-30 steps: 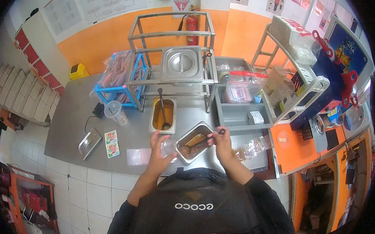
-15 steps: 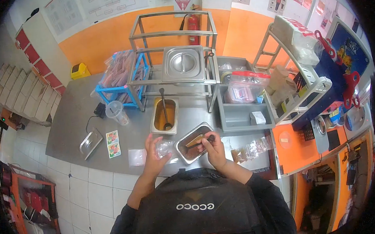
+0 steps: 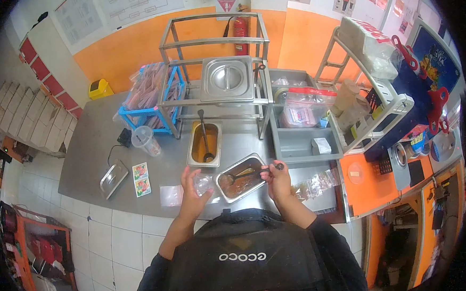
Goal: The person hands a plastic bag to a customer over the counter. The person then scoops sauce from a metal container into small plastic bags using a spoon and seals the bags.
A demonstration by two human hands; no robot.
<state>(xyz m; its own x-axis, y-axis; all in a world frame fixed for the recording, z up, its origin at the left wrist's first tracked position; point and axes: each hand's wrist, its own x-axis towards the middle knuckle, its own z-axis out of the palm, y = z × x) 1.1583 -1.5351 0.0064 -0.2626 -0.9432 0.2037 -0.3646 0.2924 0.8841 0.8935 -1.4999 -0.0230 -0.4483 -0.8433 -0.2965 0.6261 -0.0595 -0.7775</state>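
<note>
My left hand (image 3: pixel 194 195) is curled around a clear plastic bag (image 3: pixel 203 184), which it holds just left of a metal pan. In my right hand (image 3: pixel 279 181) is the handle of a dark ladle (image 3: pixel 253 172). The ladle lies low across the tilted metal pan (image 3: pixel 259 185), its bowl end down in the brown sauce (image 3: pixel 240 186) at the left. Behind stands a second metal pan (image 3: pixel 216 158) of orange-brown liquid, with another dark ladle (image 3: pixel 204 134) leaning in it. A small clear packet (image 3: pixel 170 195) lies flat left of my left hand.
A metal rack (image 3: pixel 265 98) with a lidded pan (image 3: pixel 229 79) stands at the back. Left are a blue basket (image 3: pixel 152 130) of packets, a plastic cup (image 3: pixel 146 141), a metal lid (image 3: pixel 114 179) and printed sachets (image 3: pixel 141 179). A grey tray (image 3: pixel 297 151) and clear packets (image 3: pixel 315 185) sit right.
My right hand has moved right and turned along with the ladle, whose handle end now reaches past the pan's right rim. My left hand stays nearly in place with the bag.
</note>
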